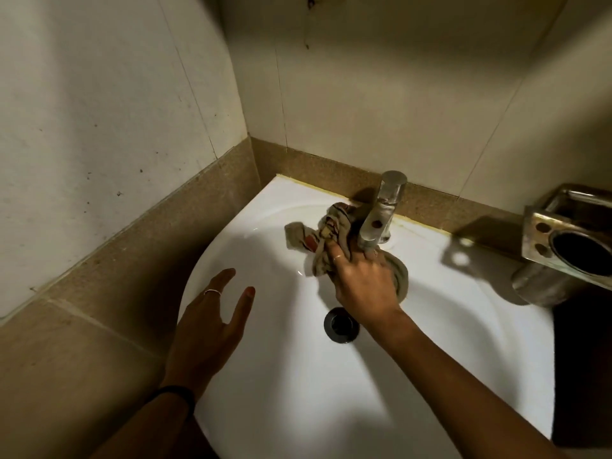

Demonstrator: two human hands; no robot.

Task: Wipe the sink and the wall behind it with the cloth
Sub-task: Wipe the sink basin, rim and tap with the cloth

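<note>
A white sink [430, 326] fills the lower middle of the head view, set into a corner. My right hand [361, 286] grips a crumpled beige patterned cloth [318, 240] at the back of the basin, just below the steel tap [381, 213]. The cloth bunches out to the left of the tap and under my palm. Over the sink's left rim hovers my left hand [212, 323], fingers spread and holding nothing. Behind the tap rises the pale tiled wall [397, 94], with a brown speckled border [314, 167] along its foot.
The drain [341, 324] lies in the basin just under my right wrist. A steel holder with a round opening [569, 246] juts from the wall at the right over the rim. A second tiled wall [99, 111] closes in on the left.
</note>
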